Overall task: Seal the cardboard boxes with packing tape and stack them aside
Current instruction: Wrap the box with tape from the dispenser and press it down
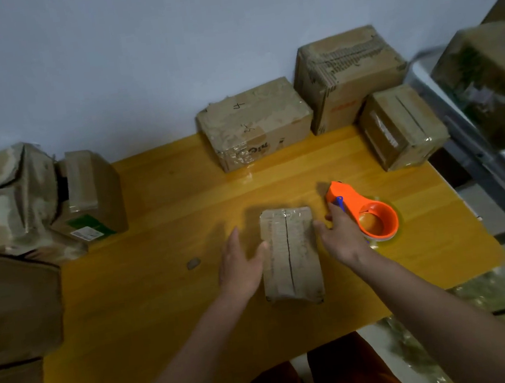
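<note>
A small flat cardboard box (pixel 290 253) lies in the middle of the yellow wooden table (pixel 168 297), its centre seam running away from me. My left hand (pixel 238 266) rests against the box's left side with straight fingers. My right hand (pixel 340 234) is at the box's right side, fingers extended, between the box and an orange tape dispenser (pixel 365 212) with a blue part. I cannot tell whether the right hand touches the dispenser.
Three taped boxes (pixel 255 124) (pixel 348 74) (pixel 402 125) stand along the back right of the table. Worn boxes (pixel 23 200) pile up at the left. A metal rack (pixel 487 143) with another box stands right of the table. A small dark scrap (pixel 193 263) lies on the tabletop.
</note>
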Demonstrator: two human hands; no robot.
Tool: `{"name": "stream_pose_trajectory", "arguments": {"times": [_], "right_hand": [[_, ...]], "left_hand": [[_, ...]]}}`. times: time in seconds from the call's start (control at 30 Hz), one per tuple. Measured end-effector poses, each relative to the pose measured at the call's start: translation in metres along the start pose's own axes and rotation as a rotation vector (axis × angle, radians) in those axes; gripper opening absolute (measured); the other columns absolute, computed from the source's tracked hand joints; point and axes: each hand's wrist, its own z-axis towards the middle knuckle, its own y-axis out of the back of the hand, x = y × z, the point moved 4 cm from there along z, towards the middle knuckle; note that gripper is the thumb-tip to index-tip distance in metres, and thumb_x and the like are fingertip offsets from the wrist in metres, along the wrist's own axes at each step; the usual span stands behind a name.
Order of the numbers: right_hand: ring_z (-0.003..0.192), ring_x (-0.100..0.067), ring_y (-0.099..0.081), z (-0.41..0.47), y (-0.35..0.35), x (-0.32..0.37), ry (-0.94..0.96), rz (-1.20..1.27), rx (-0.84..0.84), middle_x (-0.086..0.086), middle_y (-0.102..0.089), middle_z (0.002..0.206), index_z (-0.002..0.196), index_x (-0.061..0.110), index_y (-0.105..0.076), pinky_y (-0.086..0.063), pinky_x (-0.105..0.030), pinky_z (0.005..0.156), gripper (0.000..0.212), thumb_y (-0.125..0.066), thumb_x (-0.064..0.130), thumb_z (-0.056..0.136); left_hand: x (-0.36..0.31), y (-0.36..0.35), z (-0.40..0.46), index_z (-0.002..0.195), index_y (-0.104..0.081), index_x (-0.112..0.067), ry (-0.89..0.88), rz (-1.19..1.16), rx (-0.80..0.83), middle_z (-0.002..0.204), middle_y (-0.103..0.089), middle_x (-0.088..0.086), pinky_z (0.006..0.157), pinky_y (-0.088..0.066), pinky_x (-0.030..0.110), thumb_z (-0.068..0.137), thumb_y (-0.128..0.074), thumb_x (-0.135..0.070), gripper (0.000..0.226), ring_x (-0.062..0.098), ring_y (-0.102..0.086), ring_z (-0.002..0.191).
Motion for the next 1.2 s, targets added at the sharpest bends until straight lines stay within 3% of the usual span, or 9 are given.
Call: {"name": "stream_pose_trajectory", "arguments": {"times": [0.17, 0.33, 0.57, 0.63, 0.73, 0.93, 1.03, 1.13, 1.2], "right_hand": [[0.125, -0.029, -0.05, -0.003, -0.011, 0.011, 0.06, 0.133, -0.006, -0.014, -0.055, 0.134, 0.136, 0.005, -0.047, -0.039, -0.037, 0.104, 0.041, -0.05, 0.014, 0.097], [0.116, -0.034, -0.053, 0.002, -0.02, 0.021, -0.023, 0.045, 0.135, -0.019, -0.059, 0.124, 0.118, 0.0, -0.058, -0.041, -0.033, 0.089, 0.035, -0.046, 0.027, 0.099], [0.129, -0.032, -0.044, 0.01, -0.014, 0.021, 0.044, 0.05, 0.076, -0.018, -0.045, 0.14, 0.151, 0.02, -0.021, -0.037, -0.044, 0.108, 0.065, -0.054, 0.028, 0.095], [0.124, -0.033, -0.05, 0.016, -0.013, 0.019, 0.023, 0.099, 0.05, -0.017, -0.051, 0.134, 0.148, 0.019, -0.028, -0.042, -0.047, 0.103, 0.06, -0.055, 0.024, 0.095], [0.107, -0.038, -0.059, 0.026, -0.004, 0.016, -0.028, 0.165, -0.035, -0.018, -0.058, 0.119, 0.131, 0.01, -0.04, -0.049, -0.052, 0.091, 0.051, -0.064, 0.025, 0.088], [0.101, -0.043, -0.057, 0.036, 0.001, 0.006, -0.036, 0.085, -0.061, -0.019, -0.052, 0.118, 0.12, 0.005, -0.043, -0.048, -0.056, 0.087, 0.055, -0.069, 0.037, 0.083], [0.103, -0.04, -0.058, 0.033, 0.008, 0.006, 0.003, 0.121, -0.078, -0.018, -0.058, 0.115, 0.117, 0.007, -0.049, -0.047, -0.052, 0.088, 0.04, -0.056, 0.037, 0.092], [0.109, -0.035, -0.053, 0.029, 0.025, -0.004, -0.028, 0.126, -0.222, -0.02, -0.057, 0.116, 0.12, 0.001, -0.05, -0.037, -0.035, 0.081, 0.032, -0.038, 0.024, 0.102], [0.109, -0.039, -0.05, 0.026, 0.031, -0.018, -0.102, 0.07, -0.324, -0.024, -0.055, 0.115, 0.115, -0.005, -0.049, -0.036, -0.039, 0.083, 0.032, -0.043, 0.022, 0.1]], "left_hand": [[0.006, -0.016, -0.015, 0.154, -0.012, -0.033, -0.044, -0.031, 0.185, 0.157, -0.027, 0.001, 0.112, -0.035, 0.043, 0.085, -0.07, -0.043, 0.091, 0.023, -0.033, 0.14], [0.004, -0.029, -0.026, 0.154, -0.008, -0.031, -0.112, -0.131, 0.309, 0.123, -0.047, -0.017, 0.087, -0.039, 0.019, 0.085, -0.074, -0.017, 0.096, 0.002, -0.043, 0.114], [-0.006, -0.009, -0.006, 0.153, -0.008, -0.04, -0.088, -0.154, 0.309, 0.135, -0.042, -0.007, 0.054, -0.056, 0.027, 0.082, -0.074, -0.011, 0.101, 0.017, -0.059, 0.1], [-0.013, 0.002, 0.003, 0.153, -0.019, -0.036, -0.091, -0.116, 0.226, 0.132, -0.041, -0.009, 0.058, -0.056, 0.029, 0.083, -0.073, -0.01, 0.092, 0.025, -0.062, 0.104], [-0.018, 0.017, 0.012, 0.145, -0.043, -0.019, -0.107, -0.104, 0.002, 0.137, -0.052, 0.001, 0.088, -0.051, 0.029, 0.086, -0.071, -0.01, 0.066, 0.021, -0.057, 0.116], [-0.007, 0.018, 0.02, 0.133, -0.054, -0.013, -0.058, -0.322, -0.169, 0.114, -0.056, -0.007, 0.086, -0.044, 0.024, 0.078, -0.079, -0.01, 0.06, 0.009, -0.051, 0.104], [-0.007, 0.02, 0.027, 0.122, -0.059, -0.015, -0.014, -0.342, -0.232, 0.111, -0.06, -0.003, 0.079, -0.042, 0.021, 0.078, -0.08, -0.014, 0.048, 0.009, -0.054, 0.1], [-0.014, 0.019, 0.031, 0.116, -0.062, -0.016, -0.011, -0.319, -0.244, 0.109, -0.062, -0.003, 0.078, -0.041, 0.022, 0.081, -0.078, -0.015, 0.039, 0.009, -0.054, 0.098], [-0.016, 0.018, 0.03, 0.113, -0.061, -0.017, -0.007, -0.296, -0.274, 0.106, -0.059, -0.006, 0.076, -0.041, 0.021, 0.083, -0.076, -0.02, 0.034, 0.009, -0.053, 0.096]]}}
